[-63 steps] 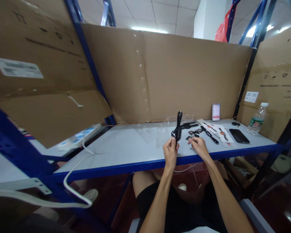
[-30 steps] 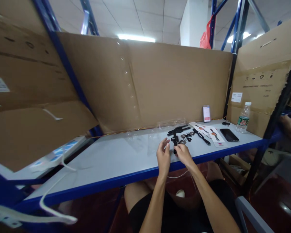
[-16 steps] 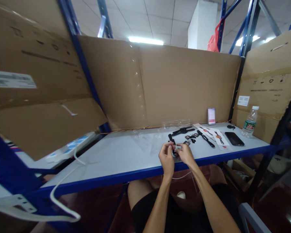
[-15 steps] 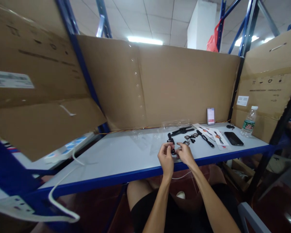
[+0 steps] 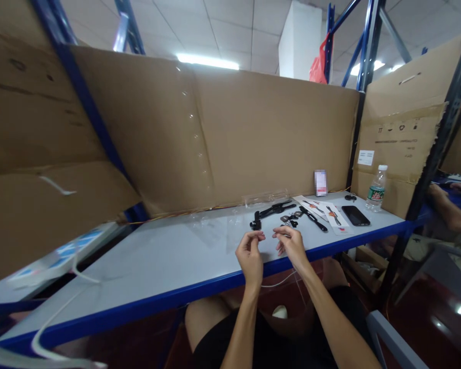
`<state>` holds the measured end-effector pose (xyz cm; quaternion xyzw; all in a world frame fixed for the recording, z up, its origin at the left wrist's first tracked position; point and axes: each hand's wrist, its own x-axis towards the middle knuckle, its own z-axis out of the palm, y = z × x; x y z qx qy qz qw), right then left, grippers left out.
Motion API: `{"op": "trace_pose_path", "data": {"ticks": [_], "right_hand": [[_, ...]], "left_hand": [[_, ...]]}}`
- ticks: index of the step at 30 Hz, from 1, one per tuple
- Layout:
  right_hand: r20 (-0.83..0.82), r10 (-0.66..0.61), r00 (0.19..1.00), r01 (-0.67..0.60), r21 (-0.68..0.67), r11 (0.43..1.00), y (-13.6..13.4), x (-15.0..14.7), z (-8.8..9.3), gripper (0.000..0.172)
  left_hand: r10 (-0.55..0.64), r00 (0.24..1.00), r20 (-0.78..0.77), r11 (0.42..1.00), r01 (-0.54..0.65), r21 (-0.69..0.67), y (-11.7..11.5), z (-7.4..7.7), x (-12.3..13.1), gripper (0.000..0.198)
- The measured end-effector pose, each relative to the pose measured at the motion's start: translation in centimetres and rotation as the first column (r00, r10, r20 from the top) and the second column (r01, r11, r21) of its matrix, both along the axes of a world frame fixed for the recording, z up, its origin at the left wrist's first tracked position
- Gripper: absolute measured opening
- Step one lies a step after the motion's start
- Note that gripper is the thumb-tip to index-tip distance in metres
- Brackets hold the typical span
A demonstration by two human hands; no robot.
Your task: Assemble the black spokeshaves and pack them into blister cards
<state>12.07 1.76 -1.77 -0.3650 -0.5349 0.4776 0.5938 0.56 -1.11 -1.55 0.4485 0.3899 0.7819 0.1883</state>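
My left hand [image 5: 250, 253] hovers over the table's front edge, its thumb and forefinger pinched. If anything sits between those fingertips, it is too small to make out. Facing it with a small gap, my right hand [image 5: 293, 248] has its fingers curled and the tips close together; what they hold is unclear. Just beyond my left fingertips is a black tool part with a round knob [image 5: 255, 224], lying on the grey tabletop [image 5: 169, 256]. Behind it rests a black two-handled tool, like a spokeshave [image 5: 272, 209]. Small metal and black pieces [image 5: 291, 219] lie beyond my right hand.
Another black handled tool [image 5: 314, 219] lies beside printed cards [image 5: 334, 218]. Farther right are a black phone [image 5: 355, 215] and a water bottle [image 5: 376, 189]. A lit phone [image 5: 320, 183] leans on the cardboard wall [image 5: 272, 138]. A person's arm [image 5: 447, 207] shows at far right.
The black part that was between my hands now lies beyond my left fingertips. My hands have drawn back from it, and the view has turned to the right.
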Motion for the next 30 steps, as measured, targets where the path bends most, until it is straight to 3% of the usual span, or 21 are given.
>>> {"op": "trace_pose_path", "data": {"ticks": [2,4,5,7,10,12,14,20,24,27,30], "right_hand": [[-0.009,-0.173,0.985,0.173,0.072,0.982,-0.8,2.5,0.2,0.031],[0.082,-0.456,0.886,0.439,0.163,0.883,-1.4,6.0,0.5,0.029],[0.178,-0.595,0.783,0.558,0.219,0.800,-1.5,7.8,0.7,0.028],[0.470,-0.708,0.527,0.643,0.323,0.694,-1.3,10.8,1.5,0.025],[0.802,-0.568,0.185,0.595,0.368,0.714,0.1,12.4,2.8,0.029],[0.897,-0.439,0.059,0.551,0.338,0.763,1.4,11.8,3.4,0.034],[0.939,-0.343,-0.002,0.507,0.297,0.809,2.5,10.8,3.8,0.036],[0.980,-0.196,0.044,0.441,0.157,0.884,3.6,10.2,3.8,0.034],[0.970,-0.224,0.094,0.482,0.153,0.863,2.9,10.4,3.3,0.034],[0.921,-0.330,0.209,0.588,0.151,0.794,2.1,10.5,2.3,0.031],[0.692,-0.571,0.442,0.656,0.185,0.732,0.9,10.8,1.1,0.024]], "left_hand": [[-0.008,1.000,0.007,1.000,0.008,-0.002,0.0,0.1,0.0,0.016],[-0.024,1.000,0.009,1.000,0.024,-0.008,-0.1,0.1,0.1,0.015],[-0.033,0.999,0.008,0.999,0.034,-0.012,-0.1,0.1,0.1,0.015],[-0.055,0.999,0.003,0.998,0.055,-0.016,-0.1,0.1,0.2,0.015],[-0.073,0.997,-0.005,0.997,0.073,-0.016,-0.1,0.2,0.2,0.015],[-0.080,0.997,-0.011,0.997,0.080,-0.015,-0.2,0.3,0.2,0.015],[-0.087,0.996,-0.019,0.996,0.086,-0.017,-0.2,0.4,0.1,0.015],[-0.096,0.995,-0.036,0.995,0.095,-0.023,-0.2,0.4,0.1,0.015],[-0.100,0.994,-0.048,0.995,0.099,-0.023,-0.2,0.4,0.1,0.014],[-0.110,0.992,-0.056,0.994,0.109,-0.025,-0.2,0.4,0.2,0.014],[-0.124,0.990,-0.072,0.992,0.122,-0.035,-0.2,0.4,0.2,0.015]]}}
